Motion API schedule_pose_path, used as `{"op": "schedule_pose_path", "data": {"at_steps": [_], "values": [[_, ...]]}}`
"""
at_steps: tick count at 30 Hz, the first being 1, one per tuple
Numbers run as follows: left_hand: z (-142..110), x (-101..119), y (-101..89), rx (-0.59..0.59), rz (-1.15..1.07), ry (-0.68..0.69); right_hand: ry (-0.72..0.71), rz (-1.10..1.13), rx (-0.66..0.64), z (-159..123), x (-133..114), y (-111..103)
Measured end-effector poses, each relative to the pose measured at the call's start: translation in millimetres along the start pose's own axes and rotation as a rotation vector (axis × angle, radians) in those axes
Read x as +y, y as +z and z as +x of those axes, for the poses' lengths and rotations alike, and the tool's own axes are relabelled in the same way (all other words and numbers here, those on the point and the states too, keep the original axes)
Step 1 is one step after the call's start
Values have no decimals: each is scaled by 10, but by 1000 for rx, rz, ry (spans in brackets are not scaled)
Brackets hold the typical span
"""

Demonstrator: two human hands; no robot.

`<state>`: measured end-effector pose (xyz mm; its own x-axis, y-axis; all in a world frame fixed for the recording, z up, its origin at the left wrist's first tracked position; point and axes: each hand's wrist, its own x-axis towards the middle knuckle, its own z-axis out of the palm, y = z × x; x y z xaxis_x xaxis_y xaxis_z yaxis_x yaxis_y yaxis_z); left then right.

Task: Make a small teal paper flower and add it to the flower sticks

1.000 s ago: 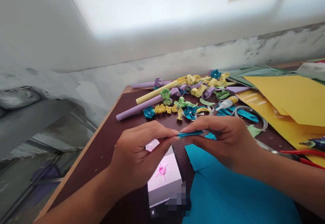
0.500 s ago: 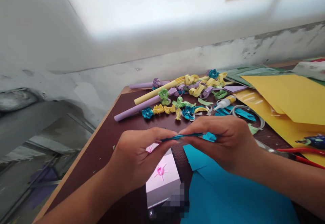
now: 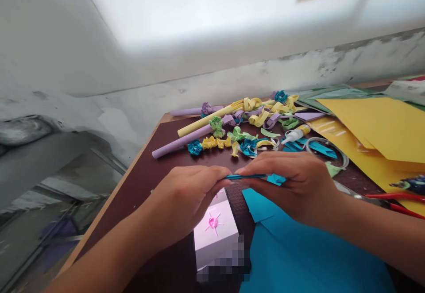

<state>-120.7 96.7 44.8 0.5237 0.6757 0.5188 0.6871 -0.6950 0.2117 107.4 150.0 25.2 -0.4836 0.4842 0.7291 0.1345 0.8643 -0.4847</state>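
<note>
Above the dark bench (image 3: 141, 175), near its middle, the left hand (image 3: 187, 191) and the right hand (image 3: 295, 182) meet almost tip to tip, both pinching one narrow piece of folded blue paper (image 3: 245, 177). It lies level, edge-on to the view, with its left end between the fingertips of the left hand and its longer part between the thumb and fingers of the right. Below the left hand, a phone (image 3: 217, 233) rests on the bench, its screen showing a pink shape with thin rays; the lower part is blurred out. Under the right hand and forearm spreads a large blue sheet (image 3: 299, 253). Farther back lie a lilac paper tube (image 3: 181, 143), a yellow paper tube (image 3: 202, 123), a green paper flower (image 3: 216, 126) touching the lilac tube, a blue paper flower (image 3: 195, 147) and loose curled strips (image 3: 259, 118). Beyond the right hand sit a white glue bottle (image 3: 294, 135) with a yellow end and a pale ring (image 3: 345, 162). Yellow sheets (image 3: 385, 129) cover the right side, near a tool with red handles (image 3: 392, 195).
</note>
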Motion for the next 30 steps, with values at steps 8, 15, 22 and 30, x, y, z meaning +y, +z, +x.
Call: {"op": "schedule_pose_path", "data": {"at_steps": [8, 15, 22, 30], "values": [[-15, -45, -49, -115, 148, 21, -24, -14, -8, 3, 4, -2], [-29, -41, -58, -119, 107, -22, -24, -28, 6, -23, 22, 7], [-28, -23, -46, -113, 75, -54, -9, -16, 26, -7, 33, -27], [-39, -18, -26, 27, 50, -64, 73, 37, 35, -1, 42, -66]]}}
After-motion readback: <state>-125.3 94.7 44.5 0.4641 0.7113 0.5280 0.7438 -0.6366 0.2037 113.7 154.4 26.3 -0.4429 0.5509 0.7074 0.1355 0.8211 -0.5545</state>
